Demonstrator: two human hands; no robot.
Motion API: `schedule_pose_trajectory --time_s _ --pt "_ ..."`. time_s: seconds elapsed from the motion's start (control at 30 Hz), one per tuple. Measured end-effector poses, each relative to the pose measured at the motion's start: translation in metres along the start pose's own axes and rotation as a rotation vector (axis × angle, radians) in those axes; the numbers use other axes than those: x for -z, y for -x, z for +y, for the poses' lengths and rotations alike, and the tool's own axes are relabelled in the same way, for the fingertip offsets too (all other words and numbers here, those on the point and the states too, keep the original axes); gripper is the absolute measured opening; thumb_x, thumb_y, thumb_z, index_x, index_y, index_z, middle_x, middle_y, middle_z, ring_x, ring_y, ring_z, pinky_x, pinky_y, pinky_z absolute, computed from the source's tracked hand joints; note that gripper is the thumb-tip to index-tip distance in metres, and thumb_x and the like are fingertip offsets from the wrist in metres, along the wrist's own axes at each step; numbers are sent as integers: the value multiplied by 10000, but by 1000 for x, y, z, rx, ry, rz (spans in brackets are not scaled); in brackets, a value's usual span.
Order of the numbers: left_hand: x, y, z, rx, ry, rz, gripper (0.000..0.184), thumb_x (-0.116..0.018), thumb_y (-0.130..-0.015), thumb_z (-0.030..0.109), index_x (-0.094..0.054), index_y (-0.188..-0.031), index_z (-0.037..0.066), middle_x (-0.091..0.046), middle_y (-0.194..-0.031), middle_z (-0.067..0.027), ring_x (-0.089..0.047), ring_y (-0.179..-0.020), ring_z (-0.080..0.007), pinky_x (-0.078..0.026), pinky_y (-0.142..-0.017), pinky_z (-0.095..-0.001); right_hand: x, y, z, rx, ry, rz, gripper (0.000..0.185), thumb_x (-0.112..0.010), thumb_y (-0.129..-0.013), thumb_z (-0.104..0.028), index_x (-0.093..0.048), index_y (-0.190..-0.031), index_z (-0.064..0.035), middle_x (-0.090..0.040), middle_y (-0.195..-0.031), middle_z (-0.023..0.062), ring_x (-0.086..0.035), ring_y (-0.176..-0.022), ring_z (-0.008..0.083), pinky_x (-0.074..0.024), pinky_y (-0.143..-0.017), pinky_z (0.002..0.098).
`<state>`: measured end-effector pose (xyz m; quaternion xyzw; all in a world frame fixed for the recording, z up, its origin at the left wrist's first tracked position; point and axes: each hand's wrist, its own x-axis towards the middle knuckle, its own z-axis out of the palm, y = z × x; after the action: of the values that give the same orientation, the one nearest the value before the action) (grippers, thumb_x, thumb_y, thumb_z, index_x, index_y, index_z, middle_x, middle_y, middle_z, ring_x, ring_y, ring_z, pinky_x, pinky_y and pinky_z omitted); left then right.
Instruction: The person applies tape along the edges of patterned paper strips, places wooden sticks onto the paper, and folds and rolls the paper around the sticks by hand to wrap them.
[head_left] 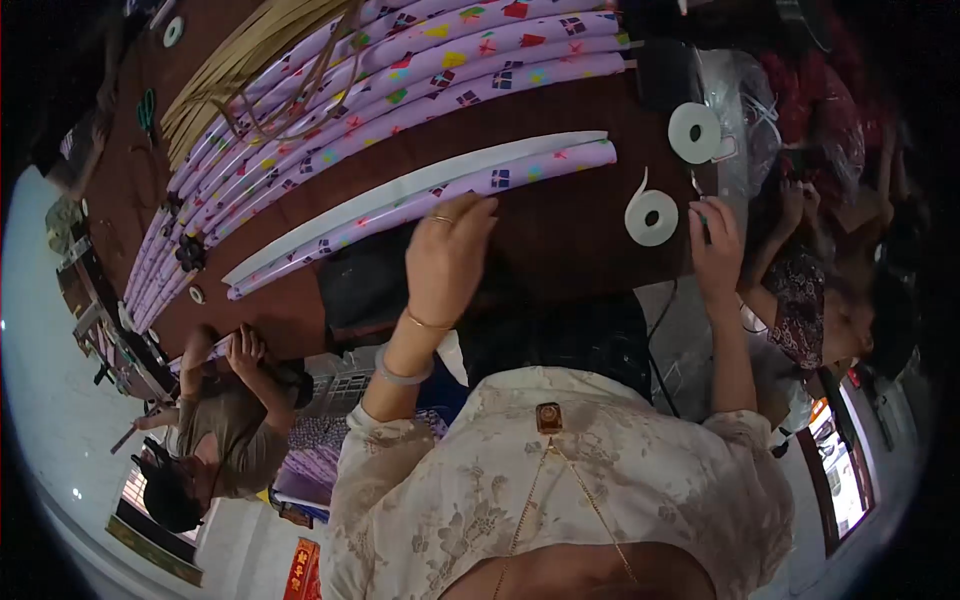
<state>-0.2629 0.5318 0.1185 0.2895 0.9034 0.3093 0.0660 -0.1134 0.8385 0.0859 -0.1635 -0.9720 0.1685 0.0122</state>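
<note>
Far left: green-handled scissors (147,108) on the brown worktop (570,245); below them, nearer you, a co-worker (225,435) in a brown top, both hands at the worktop's edge. Next: a tape roll (173,30) at the far edge, then a sheaf of straw-coloured strips (225,75), partly over a bank of patterned purple tubes (420,85) lying side by side. Centre: one single purple tube (385,219), apart from the bank, slanting across the worktop before you, with a long white strip (410,182) along its far side. Your left hand (450,250), ringed, fingers curled, at the tube's near edge; contact, or anything gripped, you cannot tell. Right of centre: two white tape rolls, one farther (680,133), one nearer (638,222). Your right hand (715,240), beside the nearer roll, fingers closed round a small tool (697,186), its kind unclear. Far right: clear plastic (740,100); another person (800,300), patterned top.
</note>
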Motion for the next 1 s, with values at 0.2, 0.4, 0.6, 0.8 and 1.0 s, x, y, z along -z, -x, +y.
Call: schedule_pose_trajectory --time_s 0.2,0.4,0.6,0.8,1.0 --pt "38 5 -88 205 -62 -15 126 -576 -809 106 -618 -913 50 -605 -929 -119 -574 -834 -322 -461 -727 -369 -34 -73 -122 447 -359 -43 195 -595 -796 -118 -588 -980 -57 -588 -970 88 -557 -892 284 -431 -781 380" --pt "27 5 -105 223 -10 -128 139 -568 -816 127 -620 -892 22 -609 -900 -142 -576 -822 -323 -463 -716 -366 -110 -91 -203 626 -555 -212 165 -553 -813 -120 -573 -957 -41 -577 -934 100 -552 -899 284 -446 -775 374" --pt "28 0 -111 262 86 -143 143 -569 -811 119 -622 -872 1 -618 -857 -158 -580 -809 -320 -462 -723 -363 -127 -97 -214 496 -533 -248 93 -509 -824 -103 -555 -864 -31 -559 -841 116 -551 -823 294 -451 -705 397" --pt "24 -4 -106 277 51 -103 175 -569 -817 163 -622 -831 -4 -613 -823 -163 -581 -800 -327 -466 -705 -370 -103 -100 -172 308 -566 -237 122 -476 -849 -107 -565 -895 -37 -580 -863 109 -563 -796 293 -449 -688 383" --pt "-5 -22 -92 417 -536 -78 535 -591 -731 542 -574 -563 34 -593 -632 -144 -591 -576 -296 -462 -504 -391 -101 -105 -175 120 -495 -230 121 -521 -843 -155 -551 -841 -37 -593 -818 104 -582 -758 295 -466 -648 406"
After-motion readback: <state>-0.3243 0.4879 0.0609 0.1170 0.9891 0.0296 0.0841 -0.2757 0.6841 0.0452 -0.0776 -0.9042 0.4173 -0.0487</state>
